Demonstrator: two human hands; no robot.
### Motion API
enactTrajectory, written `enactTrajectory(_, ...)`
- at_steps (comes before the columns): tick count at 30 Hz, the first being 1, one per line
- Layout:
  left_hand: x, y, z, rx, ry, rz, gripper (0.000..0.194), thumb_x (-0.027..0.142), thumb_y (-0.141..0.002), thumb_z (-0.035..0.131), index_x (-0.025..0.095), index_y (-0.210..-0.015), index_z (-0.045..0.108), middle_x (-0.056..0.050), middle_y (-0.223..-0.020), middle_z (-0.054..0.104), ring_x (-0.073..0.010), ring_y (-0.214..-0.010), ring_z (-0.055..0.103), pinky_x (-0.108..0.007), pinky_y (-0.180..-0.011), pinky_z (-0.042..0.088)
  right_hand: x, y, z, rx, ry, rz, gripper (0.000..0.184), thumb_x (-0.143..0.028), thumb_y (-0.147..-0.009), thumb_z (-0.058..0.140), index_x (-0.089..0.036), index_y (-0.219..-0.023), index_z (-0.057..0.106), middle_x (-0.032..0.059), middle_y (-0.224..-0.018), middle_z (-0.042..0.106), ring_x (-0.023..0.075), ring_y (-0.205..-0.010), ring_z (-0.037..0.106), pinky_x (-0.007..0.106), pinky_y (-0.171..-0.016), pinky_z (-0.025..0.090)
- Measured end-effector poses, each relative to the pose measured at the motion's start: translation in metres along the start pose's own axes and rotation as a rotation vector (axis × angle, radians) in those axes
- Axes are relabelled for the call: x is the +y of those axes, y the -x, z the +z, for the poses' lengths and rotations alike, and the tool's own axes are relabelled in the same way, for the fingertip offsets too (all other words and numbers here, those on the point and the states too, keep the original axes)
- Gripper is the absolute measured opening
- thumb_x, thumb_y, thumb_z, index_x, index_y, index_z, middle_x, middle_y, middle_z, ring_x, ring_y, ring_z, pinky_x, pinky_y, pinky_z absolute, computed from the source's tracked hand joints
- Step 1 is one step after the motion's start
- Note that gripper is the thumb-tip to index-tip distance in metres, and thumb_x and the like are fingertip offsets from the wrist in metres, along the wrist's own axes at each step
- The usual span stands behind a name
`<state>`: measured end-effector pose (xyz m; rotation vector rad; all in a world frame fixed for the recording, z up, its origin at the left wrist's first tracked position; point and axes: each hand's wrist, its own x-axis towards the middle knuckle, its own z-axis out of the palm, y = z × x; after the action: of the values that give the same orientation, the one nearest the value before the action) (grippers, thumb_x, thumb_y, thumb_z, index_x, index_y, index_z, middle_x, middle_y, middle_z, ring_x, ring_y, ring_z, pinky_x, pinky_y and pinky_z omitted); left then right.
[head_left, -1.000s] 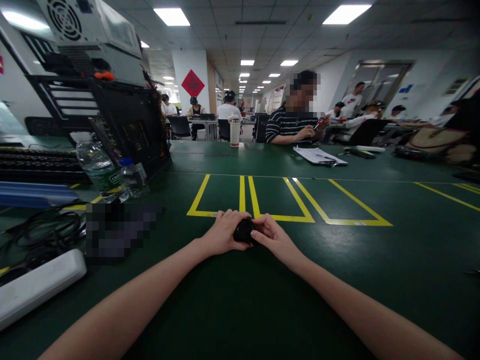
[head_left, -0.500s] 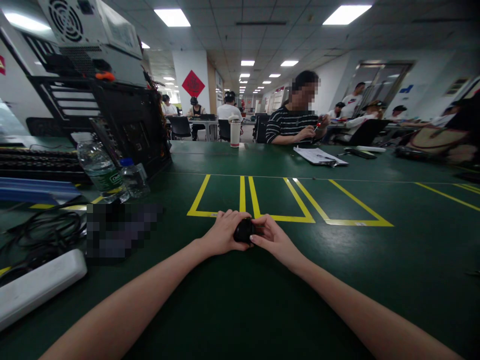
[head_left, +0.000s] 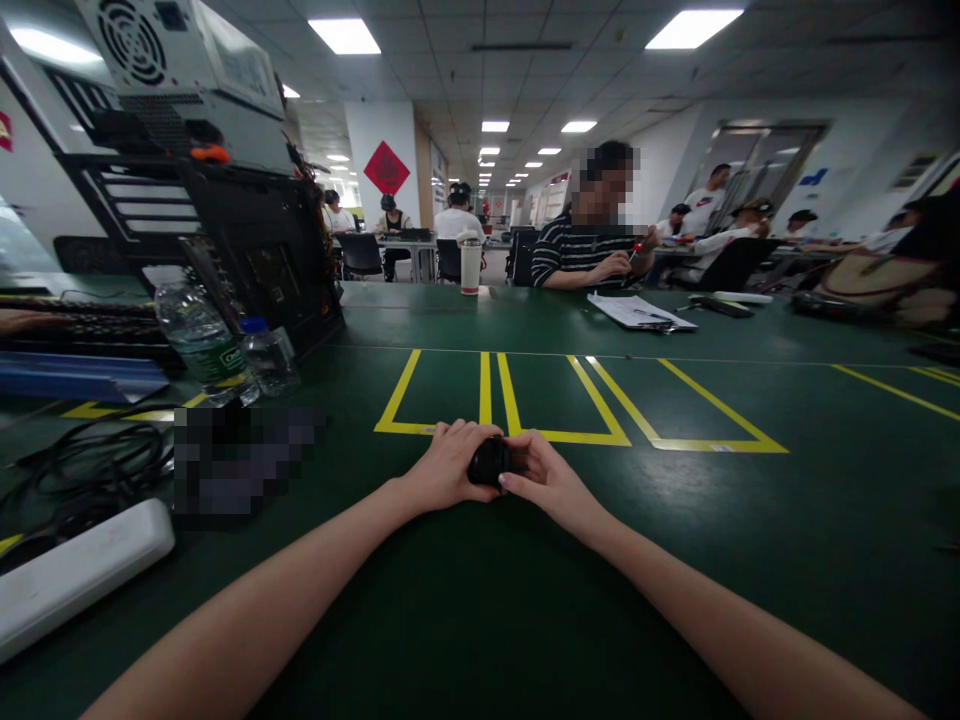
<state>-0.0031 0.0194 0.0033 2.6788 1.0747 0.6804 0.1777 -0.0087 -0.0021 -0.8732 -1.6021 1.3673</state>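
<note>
Between my two hands, on the green table (head_left: 480, 610), is a small rounded black object (head_left: 489, 461) with a smooth surface; its exact kind I cannot make out. My left hand (head_left: 447, 463) wraps round its left side and top. From the right, the fingertips and thumb of my right hand (head_left: 550, 482) press against it, with the fingers bent behind. The hands partly cover the object. Just beyond them, yellow tape (head_left: 585, 437) marks out open-ended boxes on the table.
To the left stand a black computer case (head_left: 247, 240), a large water bottle (head_left: 196, 335), a smaller blue-capped bottle (head_left: 268, 358), coiled cables (head_left: 90, 455) and a white power strip (head_left: 82, 575). Across the table a person in a striped shirt (head_left: 577, 245) sits behind a clipboard (head_left: 637, 311). A white tumbler (head_left: 470, 265) stands farther back.
Part of another person's hand or arm has come in at the far left edge. My hands and the black object look almost the same.
</note>
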Motion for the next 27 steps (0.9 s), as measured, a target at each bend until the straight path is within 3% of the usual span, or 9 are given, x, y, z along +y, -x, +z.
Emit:
enactTrajectory(6,-0.0004,-0.0004,0.0014,0.018,-0.004,0.015,0.063,0.041,-0.063,0.066,0.023,-0.114,0.035,-0.004,-0.106,0.050,-0.0231,-0.089,0.045,-0.035,-0.077,0.030,0.0050,-0.0022,-0.0001,0.044,-0.006,-0.025,0.017,-0.025,-0.075,0.056,-0.022,-0.089,0.048,0.0007,-0.094,0.054,0.0162,-0.091,0.056,0.032,-0.077,0.048)
enactTrajectory(12,0.0021,-0.0004,-0.0011,-0.003,0.010,-0.001,0.062,0.040,-0.063,0.066,0.023,-0.114,0.035,-0.004,-0.107,0.051,-0.0236,-0.090,0.045,-0.035,-0.077,0.030,0.0048,-0.0035,-0.0031,0.061,0.113,0.044,0.029,-0.027,-0.076,0.055,-0.020,-0.104,0.048,0.0040,-0.103,0.054,0.0182,-0.098,0.053,0.038,-0.087,0.043)
enactTrajectory(22,0.0007,-0.0006,0.0006,0.011,-0.001,0.007,0.063,0.040,-0.062,0.066,0.022,-0.115,0.035,-0.005,-0.107,0.050,-0.0233,-0.089,0.045,-0.035,-0.077,0.030,0.0009,0.0001,0.0014,0.032,-0.002,-0.012,0.019,-0.024,-0.074,0.058,-0.022,-0.090,0.047,0.0006,-0.093,0.053,0.0168,-0.090,0.056,0.033,-0.078,0.047)
enactTrajectory(27,0.0022,-0.0007,-0.0009,0.003,0.013,0.002,0.061,0.039,-0.063,0.066,0.023,-0.114,0.036,-0.004,-0.106,0.051,-0.0234,-0.089,0.045,-0.036,-0.077,0.031,0.0024,-0.0013,-0.0011,0.051,0.081,0.006,0.024,-0.024,-0.076,0.056,-0.022,-0.098,0.047,0.0025,-0.102,0.052,0.0177,-0.097,0.053,0.036,-0.084,0.045)
